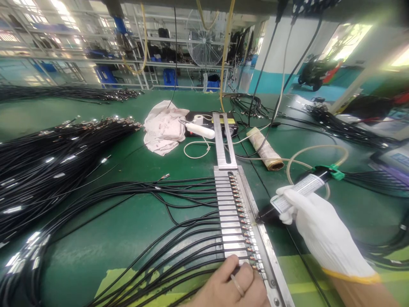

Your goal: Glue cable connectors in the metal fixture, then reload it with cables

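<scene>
A long metal fixture point(240, 213) lies on the green bench, with several black cables point(166, 204) clamped side by side and their metal tips lined up along it. My right hand point(316, 226), in a white glove, is closed round a black dispensing syringe point(297, 192) with a white label and a green cap; its tip touches the fixture's right rail near the cable ends. A clear hose runs from the syringe's back. My bare left hand point(233, 285), with a ring, presses fingers together on the nearest cable at the fixture's near end.
A big bundle of black cables point(47, 162) fills the left of the bench. Beyond the fixture lie a white cloth point(162, 125), a white-handled tool point(198, 129) on a black box, and a paper-wrapped roll point(265, 149). More cables and equipment sit on the right.
</scene>
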Motion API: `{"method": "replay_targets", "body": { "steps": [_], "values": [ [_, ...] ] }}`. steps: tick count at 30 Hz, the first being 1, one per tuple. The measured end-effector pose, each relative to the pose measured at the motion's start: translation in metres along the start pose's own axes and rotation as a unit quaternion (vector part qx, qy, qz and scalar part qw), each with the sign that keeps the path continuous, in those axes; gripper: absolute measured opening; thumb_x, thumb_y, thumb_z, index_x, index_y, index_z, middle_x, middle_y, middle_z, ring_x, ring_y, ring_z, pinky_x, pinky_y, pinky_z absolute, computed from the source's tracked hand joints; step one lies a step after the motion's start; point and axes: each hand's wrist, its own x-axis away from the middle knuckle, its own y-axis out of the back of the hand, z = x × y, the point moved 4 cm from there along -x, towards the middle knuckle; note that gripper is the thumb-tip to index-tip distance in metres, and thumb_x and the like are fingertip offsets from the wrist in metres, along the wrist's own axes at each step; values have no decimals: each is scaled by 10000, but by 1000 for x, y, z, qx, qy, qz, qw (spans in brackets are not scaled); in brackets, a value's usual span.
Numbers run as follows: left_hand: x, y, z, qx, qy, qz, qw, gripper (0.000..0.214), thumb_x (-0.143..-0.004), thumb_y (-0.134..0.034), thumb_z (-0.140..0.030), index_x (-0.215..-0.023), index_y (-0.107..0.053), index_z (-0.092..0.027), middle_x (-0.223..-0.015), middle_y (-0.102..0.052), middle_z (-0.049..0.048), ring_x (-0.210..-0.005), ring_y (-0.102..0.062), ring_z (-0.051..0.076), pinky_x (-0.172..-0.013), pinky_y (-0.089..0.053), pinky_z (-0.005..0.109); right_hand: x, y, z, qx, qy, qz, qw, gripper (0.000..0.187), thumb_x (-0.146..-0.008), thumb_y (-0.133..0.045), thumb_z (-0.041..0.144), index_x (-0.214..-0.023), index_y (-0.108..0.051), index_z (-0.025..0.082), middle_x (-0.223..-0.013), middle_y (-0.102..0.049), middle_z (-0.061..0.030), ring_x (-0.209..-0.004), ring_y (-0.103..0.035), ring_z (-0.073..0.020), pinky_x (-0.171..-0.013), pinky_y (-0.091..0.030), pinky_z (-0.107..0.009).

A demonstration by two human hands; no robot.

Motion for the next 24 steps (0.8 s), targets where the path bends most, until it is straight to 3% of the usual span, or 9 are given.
{"method": "replay_targets", "body": {
  "steps": [9, 14, 19, 24],
  "values": [
    [-1, 0, 0, 2, 3, -3, 1000, 286, -999, -429, -81, -764, -585, -128, -803, -564, 5, -775, -513, 136, -814, -428, 323, -2, -1, -2, -5, 34, 13, 999, 499, -624, -882, 581, -749, -660, 151, -625, -599, -51, -542, -538, -158, -519, -474, -277],
    [-2, 1, 0, 5, 10, -13, 1000, 334, -998, -390, -66, -719, -560, -136, -776, -564, 3, -757, -512, 137, -811, -428, 329, -1, 0, 3, -40, 34, 10, 999, 523, -636, -887, 531, -946, -724, 142, -669, -604, -46, -550, -533, -149, -493, -465, -253],
    [-3, 1, 0, -1, 6, -8, 1000, 345, -1001, -378, -63, -715, -554, -138, -760, -563, 2, -744, -513, 134, -809, -430, 324, 1, 3, 4, -57, 5, 15, 998, 573, -558, -935, 526, -911, -726, 125, -679, -597, -47, -539, -506, -133, -461, -444, -234],
    [-3, 1, 0, -2, 11, -21, 1000, 310, -978, -406, -60, -723, -567, -131, -762, -560, 8, -736, -508, 136, -800, -429, 322, 2, 2, 8, -5, 38, 24, 999, 577, -587, -905, 561, -908, -725, 117, -637, -591, -48, -511, -507, -141, -457, -450, -253]
  ]
}}
